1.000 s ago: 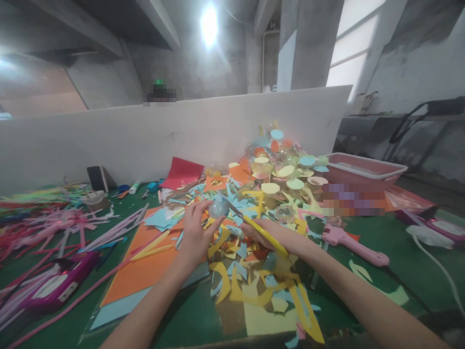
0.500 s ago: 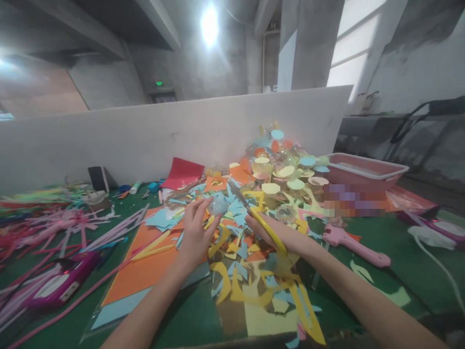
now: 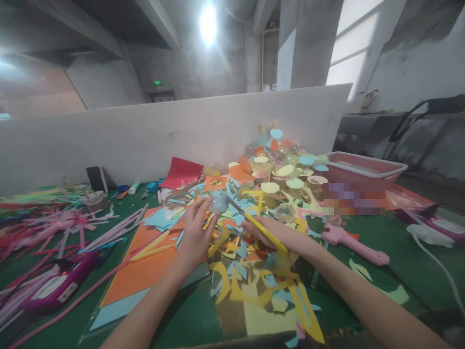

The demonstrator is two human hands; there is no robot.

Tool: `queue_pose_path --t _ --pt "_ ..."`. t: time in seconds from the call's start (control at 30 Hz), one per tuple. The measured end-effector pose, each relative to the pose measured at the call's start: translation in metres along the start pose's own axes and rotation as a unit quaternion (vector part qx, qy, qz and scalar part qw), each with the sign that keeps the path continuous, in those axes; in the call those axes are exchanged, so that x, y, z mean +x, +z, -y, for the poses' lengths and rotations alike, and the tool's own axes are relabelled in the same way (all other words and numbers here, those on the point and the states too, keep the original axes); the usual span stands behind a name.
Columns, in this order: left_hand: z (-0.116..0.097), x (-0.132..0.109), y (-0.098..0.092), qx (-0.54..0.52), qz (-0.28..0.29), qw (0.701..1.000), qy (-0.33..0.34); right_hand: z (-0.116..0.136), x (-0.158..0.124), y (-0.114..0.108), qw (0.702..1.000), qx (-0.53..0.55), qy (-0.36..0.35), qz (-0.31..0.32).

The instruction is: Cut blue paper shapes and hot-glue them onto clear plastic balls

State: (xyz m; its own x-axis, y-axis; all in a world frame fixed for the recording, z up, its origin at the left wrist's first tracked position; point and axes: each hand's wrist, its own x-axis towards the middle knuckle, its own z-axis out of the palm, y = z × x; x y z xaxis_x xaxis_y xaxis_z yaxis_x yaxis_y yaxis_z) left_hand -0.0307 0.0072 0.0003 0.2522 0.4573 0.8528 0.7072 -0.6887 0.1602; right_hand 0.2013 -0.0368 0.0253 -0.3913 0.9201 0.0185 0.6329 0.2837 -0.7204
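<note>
The left hand holds a pale blue, see-through ball between thumb and fingers, near the middle of the green surface. The right hand is closed around the yellow handles of a pair of scissors; the blades point up and to the left, their tips right by the ball — whether they touch it, I cannot tell.

Beneath and around both hands lie paper scraps in yellow, blue and orange. An orange sheet lies to the left, partly behind the left forearm, with a light blue sheet showing along its near edge. Beyond the right hand, clear balls and round paper pieces are heaped in a pile against a white panel. A pink tool with a dark cord rests to the right — well apart from the scissors — and a pink tub stands farther back.
</note>
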Motion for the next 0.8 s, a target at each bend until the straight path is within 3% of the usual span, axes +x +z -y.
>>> queue_pose_path --t 0.3,0.5,0.63,0.8 --pt "0.0 0.001 -0.001 -0.002 0.016 1.0 0.009 -0.001 0.0 0.0 1.0 0.006 0.006 0.0" --pt "-0.001 0.002 -0.002 -0.016 0.024 1.0 -0.004 0.009 -0.001 -0.002 0.993 0.084 0.083 -0.029" --pt "-0.002 0.002 -0.001 -0.026 0.026 0.999 -0.005 0.01 -0.004 -0.006 0.995 0.069 0.052 -0.048" --pt "-0.001 0.001 0.0 -0.034 0.031 0.999 -0.022 0.005 -0.007 -0.005 0.999 0.021 0.032 -0.029"
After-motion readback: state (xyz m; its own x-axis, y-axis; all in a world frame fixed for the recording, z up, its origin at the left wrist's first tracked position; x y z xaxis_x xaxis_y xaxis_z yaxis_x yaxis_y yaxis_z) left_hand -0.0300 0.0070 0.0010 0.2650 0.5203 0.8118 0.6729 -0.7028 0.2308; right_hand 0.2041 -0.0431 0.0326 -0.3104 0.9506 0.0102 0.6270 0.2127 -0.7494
